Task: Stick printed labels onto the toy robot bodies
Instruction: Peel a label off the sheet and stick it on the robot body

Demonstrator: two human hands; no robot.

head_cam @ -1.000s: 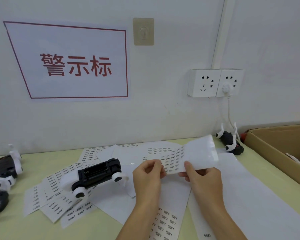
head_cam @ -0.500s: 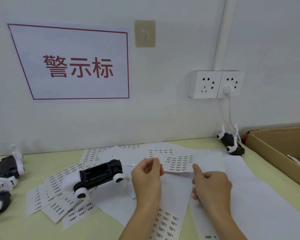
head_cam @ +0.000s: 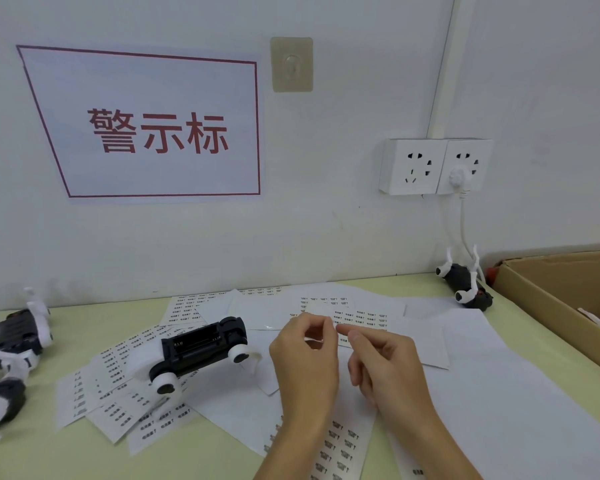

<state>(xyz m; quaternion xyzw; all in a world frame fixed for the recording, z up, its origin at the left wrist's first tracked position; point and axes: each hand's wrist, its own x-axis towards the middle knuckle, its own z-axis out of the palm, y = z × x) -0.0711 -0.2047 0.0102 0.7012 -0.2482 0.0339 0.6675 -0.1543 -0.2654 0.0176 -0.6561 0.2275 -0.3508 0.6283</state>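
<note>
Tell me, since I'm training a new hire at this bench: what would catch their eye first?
Probably the big red-lettered sign on the wall, upper left. Next, the two hands, left hand and right hand, meeting over scattered label sheets at centre. Just left lies a black toy robot body with white wheels.

A white wall sign with a red border, at about ten o'clock, carries three large red characters: 警示标. The label sheets spread over the bench, from eight o'clock round to twelve, bear rows of small black print, too small and blurred to read. No other legible text, brand or number shows.
</note>
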